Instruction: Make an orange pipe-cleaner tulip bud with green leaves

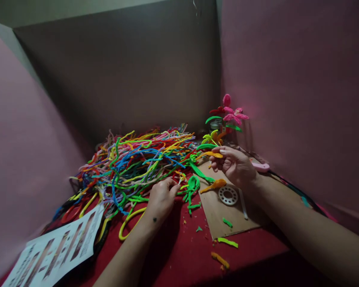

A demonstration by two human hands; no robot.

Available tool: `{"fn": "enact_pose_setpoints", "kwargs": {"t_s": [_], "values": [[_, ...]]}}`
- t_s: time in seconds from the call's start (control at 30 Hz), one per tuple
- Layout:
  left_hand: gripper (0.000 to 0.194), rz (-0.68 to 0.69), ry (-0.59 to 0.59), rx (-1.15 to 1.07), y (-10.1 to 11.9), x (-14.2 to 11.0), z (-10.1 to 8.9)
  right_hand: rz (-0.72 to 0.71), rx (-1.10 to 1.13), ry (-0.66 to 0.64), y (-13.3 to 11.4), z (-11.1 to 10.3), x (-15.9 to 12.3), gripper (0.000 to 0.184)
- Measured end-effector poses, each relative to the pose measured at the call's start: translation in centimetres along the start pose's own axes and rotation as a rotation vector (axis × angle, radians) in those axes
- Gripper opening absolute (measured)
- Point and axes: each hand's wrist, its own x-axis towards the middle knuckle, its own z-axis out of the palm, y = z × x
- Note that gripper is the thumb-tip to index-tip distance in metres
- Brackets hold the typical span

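My left hand point(161, 199) rests on the red table point(182, 255) at the edge of a big heap of coloured pipe cleaners point(137, 163). Its fingers pinch a small pale piece beside a green twisted shape point(193, 187). My right hand point(236, 165) is raised a little above a brown cardboard sheet point(224, 219), fingers closed on an orange pipe cleaner piece point(214, 154). Another orange piece point(214, 185) lies below it on the cardboard.
A white round spool point(227, 195) sits on the cardboard. Pink and yellow pipe-cleaner flowers point(230, 113) stand at the back right corner. A printed sheet point(56, 249) lies front left. Green and orange scraps point(227, 242) litter the front. Pink walls close in both sides.
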Motion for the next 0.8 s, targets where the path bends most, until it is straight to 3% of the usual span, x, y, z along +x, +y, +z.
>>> {"fn": "enact_pose_setpoints", "kwargs": {"t_s": [0.2,0.4,0.57,0.8], "values": [[0.024,-0.250,-0.166,-0.660,0.9,-0.4,-0.6,0.051,-0.256,-0.045,1.4,0.1,-0.2,0.014],[0.022,-0.290,-0.293,-1.082,0.7,-0.3,-1.4,-0.093,-0.774,-0.073,2.2,0.4,-0.7,0.010],[0.019,-0.300,-0.278,-1.010,0.6,-0.3,-1.9,-0.198,-0.889,-0.099,2.6,0.1,-0.6,0.015],[0.009,-0.318,-0.201,-0.398,0.5,-0.3,-1.3,-0.273,-0.966,-0.108,2.9,-0.2,-0.8,0.020]]}}
